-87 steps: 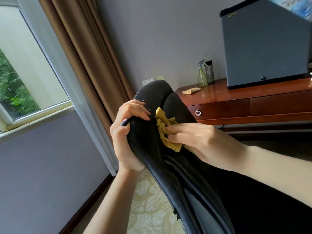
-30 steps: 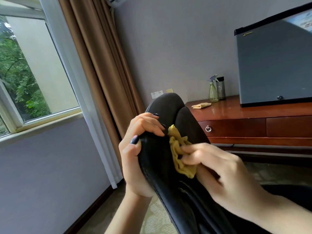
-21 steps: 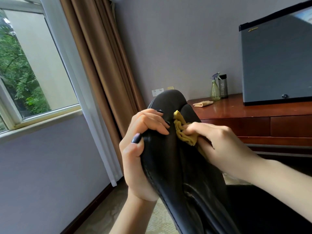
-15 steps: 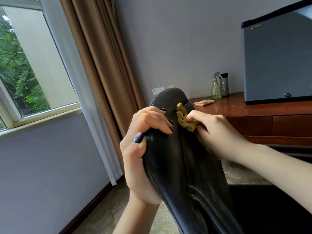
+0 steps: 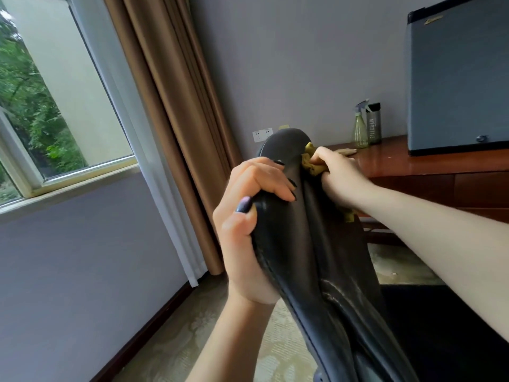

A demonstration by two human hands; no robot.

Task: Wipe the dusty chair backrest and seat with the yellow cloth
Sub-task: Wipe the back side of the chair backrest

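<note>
We see only a crumpled corner of the yellow cloth [image 5: 312,165] above the right hand [image 5: 338,177] and a scrap below the wrist. The rest is hidden under the fingers, and the hand itself is blurred. The chair backrest [image 5: 297,244] runs off the bottom edge. The grey cabinet [image 5: 454,78] is cut by the top and right edges. The lettering on the dark bottle [image 5: 373,124] is too small for us to read.

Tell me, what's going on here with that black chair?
A person is wiping the black chair's backrest. Their left hand grips the backrest's edge, apparently to steady it, while the right hand presses a bunched yellow cloth against it near the top. Behind them, a spray bottle stands on a wooden desk.
</note>
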